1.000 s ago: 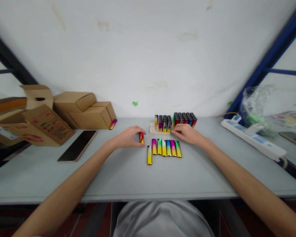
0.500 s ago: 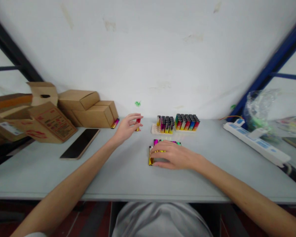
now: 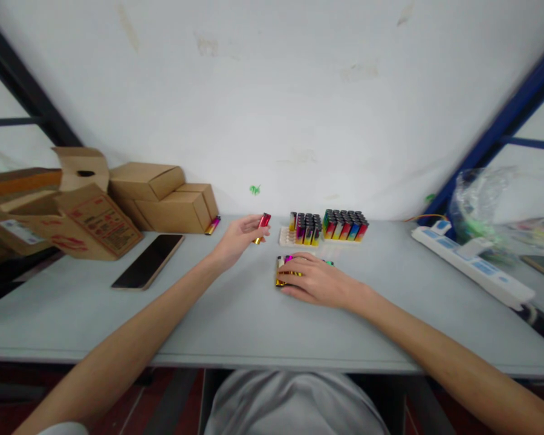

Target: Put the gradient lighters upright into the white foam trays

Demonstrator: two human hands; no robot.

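Grey worktable (image 3: 236, 320) against a white wall, blue and black rack posts at either side.

Left hand (image 3: 236, 238): fingertips pinched on one red-and-gold lighter (image 3: 262, 228), held tilted above the tabletop, left of the trays.

Right hand (image 3: 315, 281): palm down, fingers spread flat over a row of rainbow lighters (image 3: 284, 272) lying on the table; only the left ends and a green tip show past the hand.

Behind: white tray of upright lighters (image 3: 303, 229), partly filled; beside it to the right, a full tray of lighters (image 3: 343, 226).

Left of the table: black phone (image 3: 148, 261), flat; stacked cardboard boxes (image 3: 161, 199), one stray lighter (image 3: 212, 225) at their foot.

Right: white power strip (image 3: 471, 266); clear plastic bag (image 3: 474, 202).
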